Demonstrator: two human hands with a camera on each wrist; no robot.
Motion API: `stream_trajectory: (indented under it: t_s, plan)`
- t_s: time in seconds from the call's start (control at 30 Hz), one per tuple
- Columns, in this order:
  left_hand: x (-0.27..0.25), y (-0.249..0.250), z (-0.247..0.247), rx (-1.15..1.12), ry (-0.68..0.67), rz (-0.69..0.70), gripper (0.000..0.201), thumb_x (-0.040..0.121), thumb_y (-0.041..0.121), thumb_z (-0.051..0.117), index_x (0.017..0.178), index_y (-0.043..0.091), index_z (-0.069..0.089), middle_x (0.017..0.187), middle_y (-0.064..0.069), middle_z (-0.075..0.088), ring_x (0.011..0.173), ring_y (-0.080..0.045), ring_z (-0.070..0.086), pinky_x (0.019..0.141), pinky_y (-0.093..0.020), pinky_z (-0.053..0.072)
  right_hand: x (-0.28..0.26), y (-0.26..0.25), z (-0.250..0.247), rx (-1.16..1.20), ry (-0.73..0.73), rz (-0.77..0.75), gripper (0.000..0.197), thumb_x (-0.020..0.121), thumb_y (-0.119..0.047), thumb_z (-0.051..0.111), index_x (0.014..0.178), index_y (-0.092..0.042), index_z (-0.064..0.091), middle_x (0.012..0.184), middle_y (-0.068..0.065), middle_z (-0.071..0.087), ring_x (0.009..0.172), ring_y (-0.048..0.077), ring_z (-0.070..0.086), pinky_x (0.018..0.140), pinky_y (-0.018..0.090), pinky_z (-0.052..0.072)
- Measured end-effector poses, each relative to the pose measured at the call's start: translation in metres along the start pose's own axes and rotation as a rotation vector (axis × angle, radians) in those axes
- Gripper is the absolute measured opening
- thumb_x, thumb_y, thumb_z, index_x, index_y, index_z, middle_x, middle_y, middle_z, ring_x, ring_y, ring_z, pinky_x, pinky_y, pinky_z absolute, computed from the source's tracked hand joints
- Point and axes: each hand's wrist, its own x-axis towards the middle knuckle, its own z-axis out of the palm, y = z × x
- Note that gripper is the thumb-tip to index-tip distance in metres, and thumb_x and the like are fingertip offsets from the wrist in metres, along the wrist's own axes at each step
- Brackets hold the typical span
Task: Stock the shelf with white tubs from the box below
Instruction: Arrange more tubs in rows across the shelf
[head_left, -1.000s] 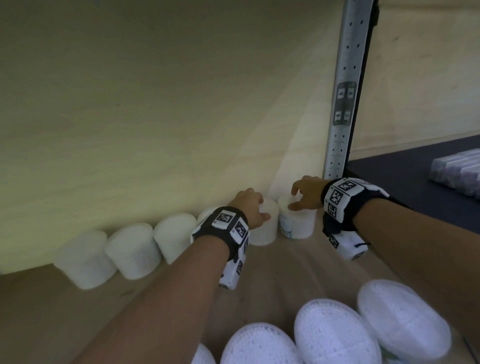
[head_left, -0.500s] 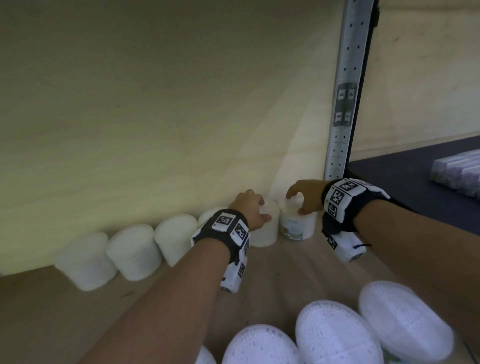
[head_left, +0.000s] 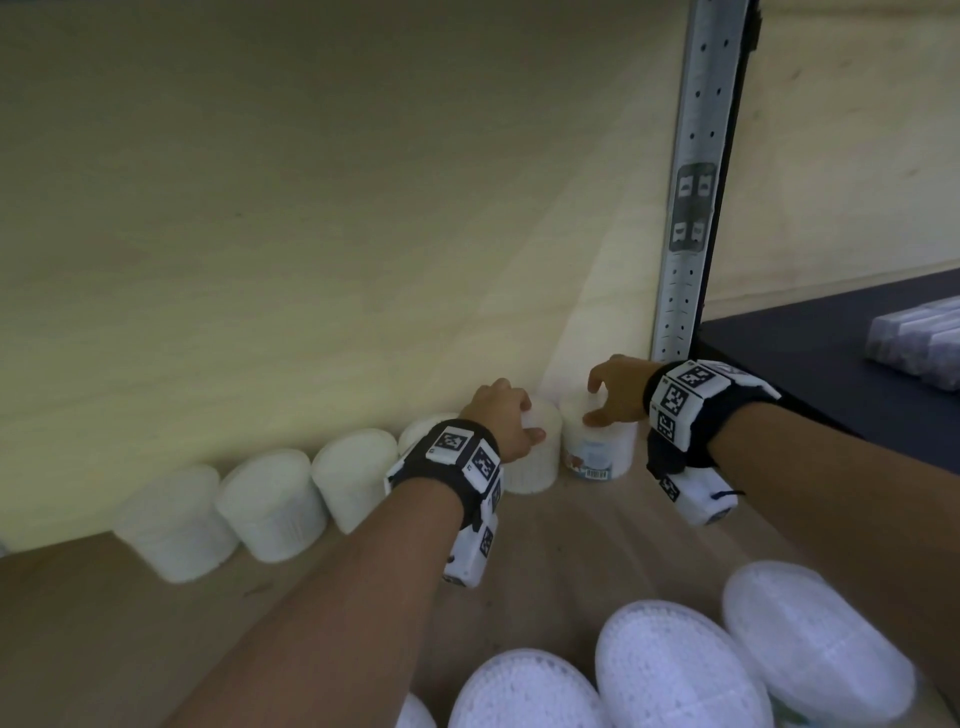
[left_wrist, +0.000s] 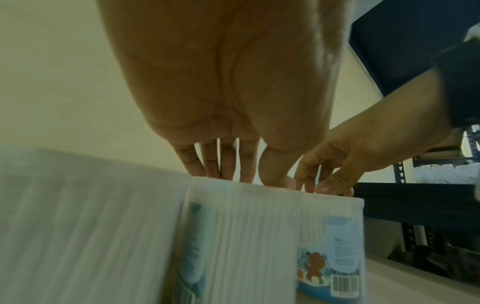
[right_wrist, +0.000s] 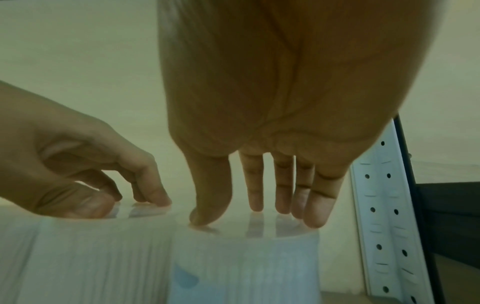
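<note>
Several white tubs stand in a row against the back wall of the wooden shelf (head_left: 130, 597). My left hand (head_left: 524, 421) rests its bent fingertips on the lid of the second tub from the right (head_left: 535, 467), which also shows in the left wrist view (left_wrist: 233, 236). My right hand (head_left: 597, 400) hovers over the rightmost tub (head_left: 597, 457), which carries a blue label and a barcode. In the right wrist view, its thumb touches the lid of that tub (right_wrist: 244, 267) while the fingers (right_wrist: 314, 214) hang just above it. More white tubs (head_left: 670, 670) lie below in the foreground.
A perforated metal upright (head_left: 685, 208) stands just right of the last tub. Beyond it lies a dark shelf (head_left: 831, 353) with clear wrapped packs (head_left: 919, 343). Bare wood stretches in front of the row.
My right hand has let go of the rightmost tub and lifted its fingers off the lid. The left hand has barely moved on its tub.
</note>
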Motion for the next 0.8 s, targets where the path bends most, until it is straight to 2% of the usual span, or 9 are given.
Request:
stream_trajectory:
  t_s: [0.17, 0.3, 0.43, 0.5, 0.57, 0.67, 0.8]
  plan:
    - [0.000, 0.000, 0.000, 0.001, 0.001, 0.002, 0.051, 0.090, 0.038, 0.059, 0.132, 0.010, 0.049, 0.132, -0.011, 0.043, 0.124, -0.028, 0.043, 0.103, -0.041, 0.041, -0.002, -0.001, -0.002, -0.024, -0.026, -0.032, 0.059, 0.091, -0.037, 0.058, 0.142, -0.013, 0.040, 0.143, 0.008, 0.040, 0.128, 0.025, 0.046, 0.104, 0.034, 0.039]
    - [-0.001, 0.000, 0.001, -0.001, 0.012, -0.001, 0.051, 0.089, 0.038, 0.059, 0.131, 0.011, 0.050, 0.131, -0.010, 0.043, 0.124, -0.028, 0.043, 0.103, -0.041, 0.041, -0.004, 0.002, -0.008, -0.011, -0.086, -0.093, 0.055, 0.091, -0.016, 0.059, 0.143, -0.017, 0.040, 0.147, 0.006, 0.037, 0.134, 0.023, 0.040, 0.108, 0.032, 0.036]
    - [0.000, 0.001, 0.001, -0.008, 0.013, -0.007, 0.051, 0.089, 0.038, 0.059, 0.131, 0.011, 0.050, 0.131, -0.010, 0.043, 0.124, -0.028, 0.043, 0.104, -0.042, 0.040, -0.006, 0.004, -0.009, 0.056, -0.058, -0.139, 0.055, 0.088, 0.003, 0.049, 0.137, -0.021, 0.050, 0.146, 0.005, 0.040, 0.131, 0.024, 0.045, 0.101, 0.032, 0.042]
    - [0.000, 0.001, 0.001, -0.007, 0.013, -0.009, 0.051, 0.089, 0.039, 0.059, 0.132, 0.012, 0.050, 0.132, -0.010, 0.043, 0.125, -0.027, 0.043, 0.105, -0.042, 0.040, -0.004, 0.004, -0.007, 0.070, -0.005, -0.121, 0.049, 0.090, -0.005, 0.050, 0.136, -0.021, 0.051, 0.143, 0.004, 0.042, 0.129, 0.024, 0.045, 0.101, 0.031, 0.041]
    - [0.000, 0.001, 0.001, -0.007, 0.013, -0.009, 0.051, 0.089, 0.039, 0.059, 0.132, 0.012, 0.050, 0.133, -0.009, 0.043, 0.125, -0.027, 0.042, 0.105, -0.042, 0.040, -0.002, 0.003, -0.005, 0.053, 0.053, -0.071, 0.042, 0.093, -0.025, 0.055, 0.134, -0.019, 0.050, 0.141, 0.006, 0.043, 0.128, 0.025, 0.045, 0.104, 0.033, 0.039]
    - [-0.001, 0.001, 0.001, -0.010, 0.013, -0.009, 0.051, 0.090, 0.038, 0.059, 0.132, 0.011, 0.049, 0.133, -0.009, 0.043, 0.126, -0.028, 0.042, 0.106, -0.042, 0.039, -0.001, 0.001, -0.002, -0.035, 0.042, 0.008, 0.056, 0.093, -0.049, 0.048, 0.136, -0.014, 0.047, 0.141, 0.010, 0.042, 0.129, 0.028, 0.043, 0.105, 0.036, 0.037]
    - [-0.002, 0.001, 0.001, -0.013, 0.019, -0.005, 0.050, 0.090, 0.038, 0.059, 0.132, 0.011, 0.049, 0.133, -0.009, 0.043, 0.126, -0.027, 0.041, 0.106, -0.041, 0.039, -0.001, -0.001, 0.001, -0.075, 0.016, 0.002, 0.062, 0.090, -0.053, 0.052, 0.136, -0.010, 0.046, 0.138, 0.011, 0.044, 0.126, 0.028, 0.047, 0.103, 0.037, 0.040]
